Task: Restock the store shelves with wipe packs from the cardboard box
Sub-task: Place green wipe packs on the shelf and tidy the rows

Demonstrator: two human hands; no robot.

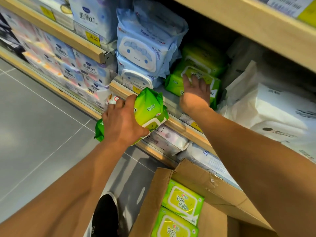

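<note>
**Shelf restock: green wipe packs, one in hand, one being seated**

Item 1. Green wipe pack, carried (148, 113). Left of frame centre, just in front of the wooden shelf edge (181, 127). The left hand (123, 124) grips it from above, fingers and thumb curled round its body; lid face points down and right.

Item 2. Green wipe pack, shelved (174, 82). Centre of frame, on the shelf floor, right of the blue cartoon-face wipe packs (142, 53) and below a second green pack (203, 55) set further back. The right hand (196, 89) lies on it with fingers straight and spread, pressing on the lid; it clasps nothing.

Item 3. Cardboard box (201, 182). Bottom centre, flaps open, on the floor against the lower shelving. Two green packs (183, 200) visible inside, lids up.

Item 4. White tissue packs (266, 106). Right of frame, beside the green row.

Handling note (judgement): the step in hand looks like squaring the shelved pack before adding the carried one. Push it back flush with the pack behind and keep it clear of the blue stack at left. Then turn the carried pack lid-forward to match its neighbours and slide it over the shelf edge without catching the price tag (136, 89).
</note>
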